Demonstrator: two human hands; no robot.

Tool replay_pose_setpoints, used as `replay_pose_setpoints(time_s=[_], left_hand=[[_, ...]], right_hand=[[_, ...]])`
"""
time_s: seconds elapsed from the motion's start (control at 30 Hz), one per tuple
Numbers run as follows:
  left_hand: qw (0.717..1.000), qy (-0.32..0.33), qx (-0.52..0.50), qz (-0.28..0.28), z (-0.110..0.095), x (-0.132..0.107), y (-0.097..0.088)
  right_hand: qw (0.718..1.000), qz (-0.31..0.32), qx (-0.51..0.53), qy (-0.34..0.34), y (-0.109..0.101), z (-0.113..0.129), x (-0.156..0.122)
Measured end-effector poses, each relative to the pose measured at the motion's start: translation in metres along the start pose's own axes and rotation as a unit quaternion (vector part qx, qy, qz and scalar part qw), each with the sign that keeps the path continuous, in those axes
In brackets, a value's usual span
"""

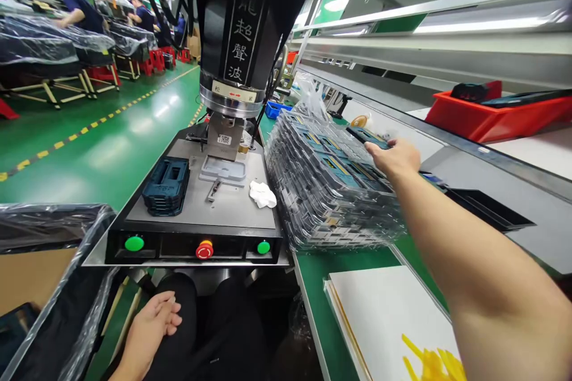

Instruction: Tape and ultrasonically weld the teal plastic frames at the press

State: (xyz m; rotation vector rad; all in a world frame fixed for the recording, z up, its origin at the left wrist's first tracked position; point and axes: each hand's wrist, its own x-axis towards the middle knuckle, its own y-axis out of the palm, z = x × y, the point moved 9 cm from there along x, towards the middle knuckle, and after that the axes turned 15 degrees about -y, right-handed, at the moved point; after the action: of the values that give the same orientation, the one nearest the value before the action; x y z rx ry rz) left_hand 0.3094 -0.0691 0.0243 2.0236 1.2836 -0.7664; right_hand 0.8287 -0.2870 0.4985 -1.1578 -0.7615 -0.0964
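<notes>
My right hand (pixel 398 158) reaches to the far right side of a tall stack of clear plastic trays (pixel 308 202). Its fingers grip a dark teal plastic part (pixel 373 138) by the edge; the fingertips are partly hidden behind the hand. More teal parts (pixel 337 169) lie in the top tray. Over my lap, my left hand (pixel 154 321) is closed with loosely curled fingers, and nothing shows in it. On the metal plate of the ultrasonic machine (pixel 241 30), several teal frames (pixel 166 186) are piled at the left. A grey fixture (pixel 223 171) sits under the machine's horn (pixel 224 138).
A white cloth (pixel 263 194) lies beside the fixture. The machine's front has two green buttons (pixel 134 243) and a red emergency stop (pixel 204 249). A plastic-lined box (pixel 40 274) stands left, a red bin (pixel 496 116) right. White sheets (pixel 379 303) lie nearby. People (pixel 83 9) work at the back left.
</notes>
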Motion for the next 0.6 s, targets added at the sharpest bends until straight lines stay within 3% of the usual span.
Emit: replay_pose_setpoints(time_s=[0.1,0.4,0.6], left_hand=[[1.000,0.008,0.020,-0.006,0.002,0.005,0.001],[0.994,0.045,0.095,-0.012,0.010,0.012,0.004],[0.991,0.057,0.121,-0.006,0.010,0.015,0.007]], right_hand=[[0.998,0.050,-0.019,0.020,0.015,-0.012,0.012],[0.987,0.154,-0.049,-0.011,0.056,-0.013,0.031],[0.980,0.183,-0.079,0.004,0.059,-0.021,0.033]])
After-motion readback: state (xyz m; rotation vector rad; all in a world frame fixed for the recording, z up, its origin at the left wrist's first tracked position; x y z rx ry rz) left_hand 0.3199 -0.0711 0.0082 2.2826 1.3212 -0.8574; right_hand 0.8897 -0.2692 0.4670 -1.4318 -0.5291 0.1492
